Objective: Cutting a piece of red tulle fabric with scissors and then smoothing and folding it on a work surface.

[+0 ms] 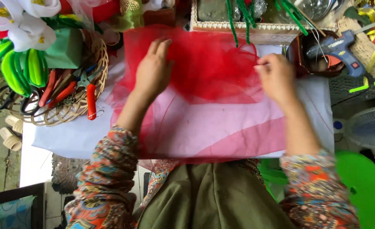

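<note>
Head view: looking straight down on a worktable (314, 127) covered in white, with a sheet of sheer red tulle netting (204, 101) spread across it.
Netting, place: it lies across the middle of the table, doubled and darker along the far edge, thinner and pinker toward the person's lap, where its near edge hangs over the table's edge.
Netting, long axis: left to right, across the person's body, so both hands sit on one line along it.
Left hand (153, 72): flat on the far left part of the netting, fingers straight and pointing away, palm pressing down; it grasps nothing and only pins the fabric.
Right hand (276, 78): at the right end of the doubled part, fingers curled in and pinched on the netting's gathered edge, where the fabric puckers toward the fingertips.
Key relation: the bunched, darkest fold lies between the two hands, nearer the right one; the left hand anchors while the right holds the edge.
Left of the netting: a woven basket (98, 63) with red-handled pliers (91, 101) and scissors (1, 97), well apart from the left hand.
Right of the netting: a blue glue gun (340, 48) resting in a brown dish, near the right hand but not touching.
Far edge: green chenille stems (242, 17) hang over a trimmed box.
</note>
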